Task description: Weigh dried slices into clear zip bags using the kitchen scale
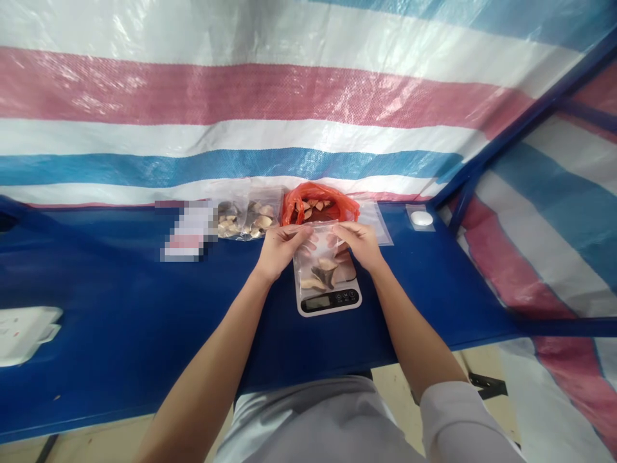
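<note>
Left hand (286, 245) and right hand (359, 244), just above the centre of the frame, each pinch the upper part of a clear bag (304, 265) between thumb and fingers, one at either side. Through its film show a few pieces (324, 275), pale and dark, lying in the lower part. It hangs or rests over the scale (332, 310); whether it bears on the plate, I cannot tell. Nor does its seal show well enough to say if it is closed. No figure can be read on the display (318, 302).

As for progress, what looks like two filled bags, a left one (228, 223) and a right one (260, 220), lie side by side left of the red bag (348, 211), with similar pieces in both; these I would count as done. The one in hand seems part-way: it has contents, fewer than its neighbours appear to have. The red bag, upper centre, gapes and has loose slices (315, 205) inside, so some stock seems left. Just right of it lies a flat bag (382, 226), with no contents that I can make out.

Farther right, a small bag (430, 226) lies under or around a white object (421, 218). Everything sits on the blue table (120, 289).
</note>
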Motion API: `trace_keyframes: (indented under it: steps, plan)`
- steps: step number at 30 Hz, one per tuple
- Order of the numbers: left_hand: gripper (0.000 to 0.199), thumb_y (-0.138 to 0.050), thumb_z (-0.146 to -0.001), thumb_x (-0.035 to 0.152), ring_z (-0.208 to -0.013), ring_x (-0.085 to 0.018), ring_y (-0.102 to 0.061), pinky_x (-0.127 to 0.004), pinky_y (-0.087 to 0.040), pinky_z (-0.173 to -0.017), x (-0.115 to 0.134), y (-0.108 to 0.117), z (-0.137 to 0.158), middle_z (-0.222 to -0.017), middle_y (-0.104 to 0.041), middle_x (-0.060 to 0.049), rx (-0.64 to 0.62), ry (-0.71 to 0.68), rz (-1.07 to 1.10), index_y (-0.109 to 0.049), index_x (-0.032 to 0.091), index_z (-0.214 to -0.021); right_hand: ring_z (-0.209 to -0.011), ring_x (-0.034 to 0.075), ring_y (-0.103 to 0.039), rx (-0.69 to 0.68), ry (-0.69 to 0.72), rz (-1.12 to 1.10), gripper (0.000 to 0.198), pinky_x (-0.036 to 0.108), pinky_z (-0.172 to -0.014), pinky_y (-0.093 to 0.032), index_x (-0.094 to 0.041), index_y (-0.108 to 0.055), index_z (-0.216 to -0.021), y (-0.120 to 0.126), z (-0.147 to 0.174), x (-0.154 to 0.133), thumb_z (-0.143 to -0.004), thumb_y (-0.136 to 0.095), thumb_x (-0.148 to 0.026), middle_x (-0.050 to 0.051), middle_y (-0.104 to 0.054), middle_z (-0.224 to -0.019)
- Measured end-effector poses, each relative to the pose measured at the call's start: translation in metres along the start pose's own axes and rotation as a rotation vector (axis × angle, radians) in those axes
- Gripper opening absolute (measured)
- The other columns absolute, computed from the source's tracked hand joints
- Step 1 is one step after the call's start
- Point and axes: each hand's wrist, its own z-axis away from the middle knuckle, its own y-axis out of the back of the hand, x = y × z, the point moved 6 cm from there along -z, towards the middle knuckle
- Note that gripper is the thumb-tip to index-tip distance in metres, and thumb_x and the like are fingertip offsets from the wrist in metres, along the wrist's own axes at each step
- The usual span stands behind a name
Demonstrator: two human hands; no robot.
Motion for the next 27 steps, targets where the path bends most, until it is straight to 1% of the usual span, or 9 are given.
trace_keyframes:
  steps: [6,10,13,16,18,20,22,25,27]
  plan:
    - [0.038,-0.083,-0.073,0.051,-0.056,-0.015,-0.064,-0.026,-0.053,-0.052,0.013,0.013,-0.004,-0.067,-0.072,-0.005,0.065,-0.047,0.06,-0.079,0.014,-0.08,-0.083,0.02,-0.076,-0.167,0.094,0.031,0.043,0.029,-0.064,-0.064,-0.023,-0.076,-0.105,-0.013,0.0,-0.005,-0.073,-0.083,-0.049,0.004,-0.079,-0.094]
    - [0.038,-0.08,-0.075,0.051,-0.06,-0.017,-0.065,-0.027,-0.053,-0.054,0.03,0.028,-0.009,-0.075,-0.075,-0.005,0.103,-0.071,0.011,-0.079,0.014,-0.084,-0.089,0.022,-0.076,-0.176,0.174,0.065,0.033,0.033,-0.076,-0.063,-0.023,-0.078,-0.1,-0.028,-0.009,-0.012,-0.076,-0.081,-0.045,0.004,-0.079,-0.095]
    - [0.042,-0.072,-0.081,0.055,-0.072,-0.021,-0.07,-0.029,-0.056,-0.066,0.051,0.05,-0.01,-0.082,-0.077,-0.006,0.134,-0.154,-0.238,-0.078,0.014,-0.085,-0.091,0.023,-0.076,-0.116,0.227,0.068,0.029,0.038,-0.085,-0.062,-0.021,-0.079,-0.095,-0.038,-0.02,-0.022,-0.078,-0.078,-0.045,0.005,-0.079,-0.094]
    - [0.042,-0.06,-0.089,0.053,-0.078,-0.022,-0.071,-0.03,-0.056,-0.073,0.073,0.083,-0.008,-0.08,-0.078,-0.006,0.227,-0.262,-0.617,-0.077,0.015,-0.084,-0.092,0.024,-0.075,-0.035,0.277,0.062,0.03,0.039,-0.084,-0.062,-0.021,-0.078,-0.094,-0.044,-0.034,-0.033,-0.08,-0.076,-0.048,0.005,-0.079,-0.098]
    - [0.04,-0.056,-0.092,0.05,-0.085,-0.024,-0.073,-0.032,-0.057,-0.082,0.084,0.105,-0.008,-0.089,-0.079,-0.007,0.273,-0.361,-0.806,-0.077,0.016,-0.091,-0.092,0.024,-0.074,0.003,0.319,0.078,0.028,0.039,-0.084,-0.061,-0.022,-0.077,-0.093,-0.049,-0.045,-0.039,-0.081,-0.074,-0.047,0.005,-0.078,-0.097]
    - [0.038,-0.052,-0.094,0.046,-0.096,-0.026,-0.072,-0.037,-0.055,-0.093,0.089,0.119,-0.009,-0.099,-0.079,-0.009,0.239,-0.499,-0.981,-0.077,0.017,-0.095,-0.093,0.024,-0.074,0.016,0.364,0.1,0.024,0.039,-0.088,-0.06,-0.022,-0.077,-0.092,-0.057,-0.055,-0.043,-0.082,-0.073,-0.044,0.004,-0.078,-0.096]
    - [0.038,-0.05,-0.095,0.044,-0.105,-0.028,-0.071,-0.041,-0.054,-0.1,0.086,0.127,-0.012,-0.108,-0.077,-0.012,0.15,-0.592,-1.098,-0.077,0.017,-0.099,-0.096,0.023,-0.074,0.015,0.404,0.126,0.02,0.038,-0.091,-0.059,-0.021,-0.077,-0.091,-0.069,-0.065,-0.046,-0.084,-0.071,-0.039,0.004,-0.078,-0.097]
    - [0.04,-0.048,-0.097,0.044,-0.118,-0.031,-0.066,-0.048,-0.052,-0.105,0.07,0.133,-0.016,-0.119,-0.074,-0.014,0.0,-0.629,-1.224,-0.076,0.019,-0.109,-0.092,0.022,-0.074,0.045,0.425,0.231,0.014,0.036,-0.091,-0.058,-0.021,-0.077,-0.09,-0.085,-0.075,-0.047,-0.087,-0.068,-0.032,0.003,-0.079,-0.094]
    - [0.041,-0.046,-0.098,0.045,-0.123,-0.032,-0.064,-0.05,-0.051,-0.107,0.06,0.136,-0.018,-0.124,-0.072,-0.014,-0.056,-0.611,-1.281,-0.075,0.02,-0.114,-0.091,0.022,-0.074,0.076,0.416,0.33,0.014,0.036,-0.091,-0.057,-0.021,-0.077,-0.091,-0.095,-0.079,-0.049,-0.089,-0.066,-0.028,0.003,-0.079,-0.093]
